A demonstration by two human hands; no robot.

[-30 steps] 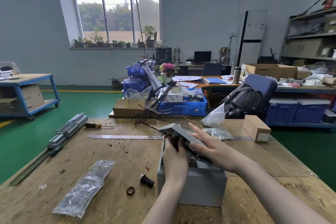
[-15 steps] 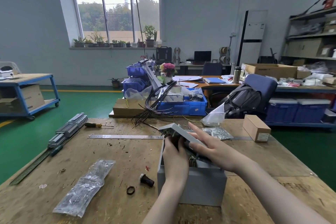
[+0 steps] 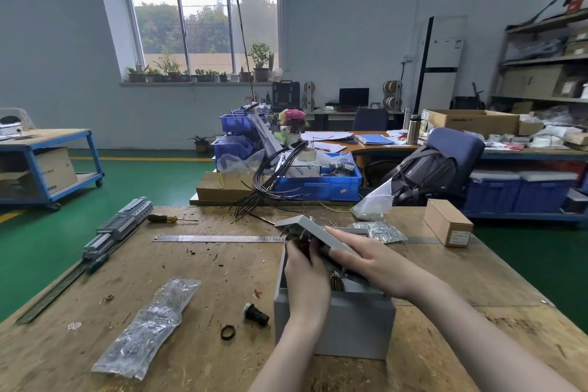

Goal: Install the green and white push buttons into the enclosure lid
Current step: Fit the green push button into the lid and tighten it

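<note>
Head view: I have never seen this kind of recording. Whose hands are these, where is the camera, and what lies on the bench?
No machine is involved. A person wears one wide-angle camera on the head, looking forward and down, so both bare arms enter from the bottom edge.

The right hand rests on top of the tilted grey enclosure lid, steadying it above the open grey enclosure box. The left hand reaches under the lid; what its fingers grip is hidden.

On the rough wooden workbench lie a black cylindrical button part, a loose black ring, a clear plastic bag of small parts, a steel ruler and a yellow-handled screwdriver.
</note>
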